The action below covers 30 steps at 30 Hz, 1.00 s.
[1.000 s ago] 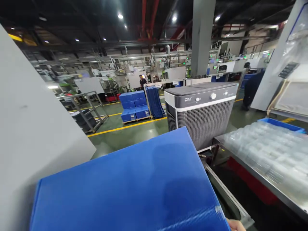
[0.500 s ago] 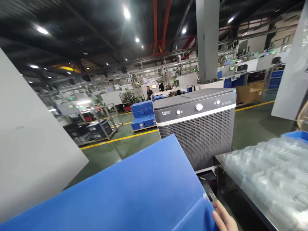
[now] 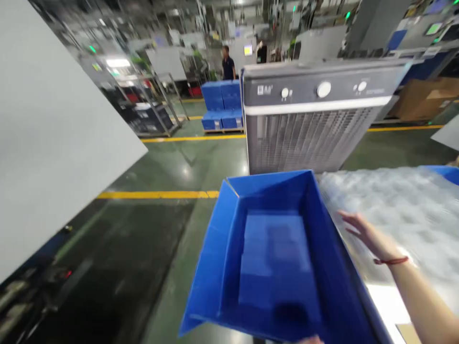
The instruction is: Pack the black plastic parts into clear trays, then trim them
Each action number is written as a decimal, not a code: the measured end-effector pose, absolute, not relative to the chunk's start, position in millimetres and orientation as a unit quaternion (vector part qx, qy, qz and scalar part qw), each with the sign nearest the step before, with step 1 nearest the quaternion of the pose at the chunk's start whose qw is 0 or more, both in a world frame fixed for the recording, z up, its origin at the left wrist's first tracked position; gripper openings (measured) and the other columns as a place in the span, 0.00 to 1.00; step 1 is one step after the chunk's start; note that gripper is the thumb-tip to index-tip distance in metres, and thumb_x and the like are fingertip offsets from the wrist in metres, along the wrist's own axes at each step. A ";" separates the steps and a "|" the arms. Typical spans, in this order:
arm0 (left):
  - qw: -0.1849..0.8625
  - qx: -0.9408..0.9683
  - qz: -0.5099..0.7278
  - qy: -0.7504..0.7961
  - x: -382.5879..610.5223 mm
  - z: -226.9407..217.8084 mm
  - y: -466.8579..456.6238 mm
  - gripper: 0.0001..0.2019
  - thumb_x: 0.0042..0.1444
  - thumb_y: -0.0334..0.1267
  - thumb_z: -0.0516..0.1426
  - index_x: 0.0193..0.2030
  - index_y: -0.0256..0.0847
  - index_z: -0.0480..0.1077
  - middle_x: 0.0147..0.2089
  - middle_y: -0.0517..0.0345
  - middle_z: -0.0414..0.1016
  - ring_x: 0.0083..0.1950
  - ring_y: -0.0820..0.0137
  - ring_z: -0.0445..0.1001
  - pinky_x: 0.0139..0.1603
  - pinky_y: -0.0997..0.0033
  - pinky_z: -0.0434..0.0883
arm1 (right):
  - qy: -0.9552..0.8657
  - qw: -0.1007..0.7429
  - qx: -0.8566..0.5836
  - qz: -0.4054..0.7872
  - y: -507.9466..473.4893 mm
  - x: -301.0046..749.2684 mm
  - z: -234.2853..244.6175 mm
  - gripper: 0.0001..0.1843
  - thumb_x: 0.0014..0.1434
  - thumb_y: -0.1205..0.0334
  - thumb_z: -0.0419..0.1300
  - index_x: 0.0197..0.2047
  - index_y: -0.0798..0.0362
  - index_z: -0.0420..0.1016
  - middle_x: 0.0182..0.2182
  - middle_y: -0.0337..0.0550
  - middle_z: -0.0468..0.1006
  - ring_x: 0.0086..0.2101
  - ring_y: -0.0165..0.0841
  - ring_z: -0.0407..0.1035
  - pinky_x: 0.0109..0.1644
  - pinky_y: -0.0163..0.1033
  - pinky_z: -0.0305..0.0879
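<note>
A blue corrugated plastic box (image 3: 274, 248) with its top open fills the lower middle of the view. Its left flap is folded outward, and pale blue panels lie on its bottom. My right hand (image 3: 369, 236), with a red cord on the wrist, is just right of the box, over the edge of the bubbled clear plastic sheet (image 3: 398, 205). Its fingers are stretched out and hold nothing. Of my left hand (image 3: 311, 340) only a blurred sliver shows at the box's near rim; its grip is hidden.
A grey air cooler (image 3: 308, 129) stands behind the box. White panel (image 3: 60, 124) juts in at left. Stacked blue boxes (image 3: 222, 105) sit on a pallet near a person (image 3: 228, 64). A cardboard box (image 3: 426, 100) lies at back right; yellow lines mark the green floor.
The view has tipped downward. The blue box has turned from showing its outer side to showing its open inside. My right hand has left the box's corner and spread its fingers.
</note>
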<state>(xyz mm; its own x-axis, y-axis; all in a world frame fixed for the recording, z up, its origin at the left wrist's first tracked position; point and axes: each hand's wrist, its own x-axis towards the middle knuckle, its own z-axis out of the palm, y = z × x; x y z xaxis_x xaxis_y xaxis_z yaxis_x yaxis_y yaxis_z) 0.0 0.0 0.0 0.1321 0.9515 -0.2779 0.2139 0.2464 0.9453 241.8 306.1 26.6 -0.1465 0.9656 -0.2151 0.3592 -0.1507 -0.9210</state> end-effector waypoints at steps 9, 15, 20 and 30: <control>0.649 0.524 0.324 0.446 36.6 4.9 -179.5 0.22 0.57 0.36 0.59 0.59 0.51 0.77 0.61 0.59 0.80 0.65 0.57 0.75 0.72 0.54 0.62 | -0.581 0.242 -0.692 0.354 55.9 373.3 88.3 0.21 0.68 0.46 0.60 0.53 0.54 0.77 0.58 0.52 0.77 0.62 0.46 0.66 0.68 0.61 0.58; 0.639 0.315 0.384 0.588 12.9 -39.6 -289.0 0.16 0.53 0.40 0.64 0.49 0.47 0.80 0.52 0.52 0.84 0.58 0.54 0.80 0.68 0.53 0.68 | -0.658 0.107 -0.654 0.358 -61.0 329.8 16.6 0.12 0.68 0.54 0.63 0.47 0.54 0.78 0.52 0.47 0.79 0.54 0.41 0.72 0.62 0.56 0.67; 0.599 0.157 0.445 0.647 -0.1 -75.9 -329.5 0.18 0.57 0.42 0.64 0.53 0.39 0.75 0.55 0.45 0.81 0.62 0.57 0.76 0.71 0.49 0.63 | -0.637 0.045 -0.673 0.373 -89.3 321.9 -15.2 0.13 0.68 0.57 0.63 0.52 0.54 0.76 0.55 0.48 0.76 0.55 0.42 0.71 0.60 0.56 0.70; 0.619 -0.038 0.499 0.605 3.7 -73.6 -275.9 0.29 0.69 0.46 0.56 0.73 0.40 0.56 0.70 0.40 0.67 0.65 0.56 0.73 0.68 0.43 0.66 | -0.389 0.115 -0.766 0.499 -66.8 318.1 21.8 0.23 0.70 0.48 0.59 0.61 0.53 0.70 0.57 0.51 0.74 0.51 0.42 0.73 0.54 0.54 0.74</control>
